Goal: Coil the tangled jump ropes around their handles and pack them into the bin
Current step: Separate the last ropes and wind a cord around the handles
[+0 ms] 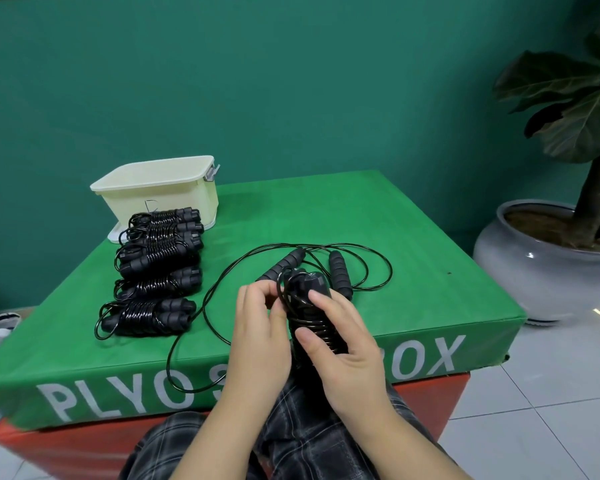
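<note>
Black foam handles, a pair (310, 317), clamped together in the right hand (343, 344), fingers curled round the wound part. Left hand (260, 327) pinching the black cord (201, 306) against the handle tops, thumb and fingers closed. Loose cord looping out toward 8 o'clock. Two more bare handles (284, 265) just behind, at 12. Five coiled ropes (158, 271) rowed at 10 o'clock. One cream bin (160, 192) beyond, on the green plyo box (361, 220).

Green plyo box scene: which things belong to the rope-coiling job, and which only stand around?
Job: black jump rope being coiled, left hand, right hand, loose black rope with foam handles, row of coiled black ropes, cream plastic bin.

Around: grey ceramic plant pot, green wall.
</note>
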